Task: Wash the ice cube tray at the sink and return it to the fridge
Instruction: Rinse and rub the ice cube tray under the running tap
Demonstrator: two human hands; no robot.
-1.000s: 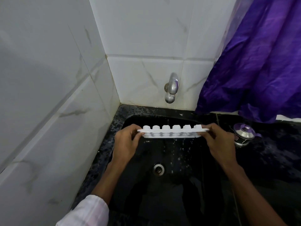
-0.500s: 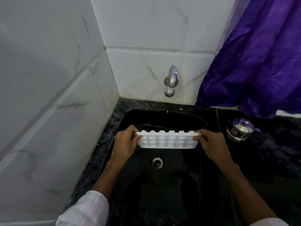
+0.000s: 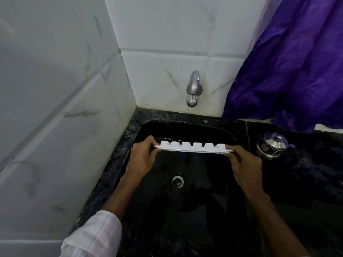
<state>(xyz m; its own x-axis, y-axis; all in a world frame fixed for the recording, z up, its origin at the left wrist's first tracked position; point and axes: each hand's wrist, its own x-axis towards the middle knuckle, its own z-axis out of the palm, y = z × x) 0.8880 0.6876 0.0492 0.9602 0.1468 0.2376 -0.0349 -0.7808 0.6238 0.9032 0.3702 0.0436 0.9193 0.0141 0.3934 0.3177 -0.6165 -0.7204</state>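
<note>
Head view: how do the fingers sit?

– Both hands grip the ice cube tray (image 3: 193,146), one at each short end. The left hand (image 3: 142,158) curls its fingers (image 3: 148,140) over the far edge. The right hand (image 3: 245,164) pinches the other end, fingers (image 3: 235,154) bent round the rim.

– And where is the tray?

– In the air over the black sink (image 3: 185,127), beyond the drain (image 3: 177,180) and in front of the tap (image 3: 193,88). It is upside down, cup bottoms pointing up.

– What differs from half a second ago?

– Then it was tipped, with two rows of cup bottoms facing the camera. Now it is nearly level and edge-on, showing one row. Both hands keep the same ends.
</note>
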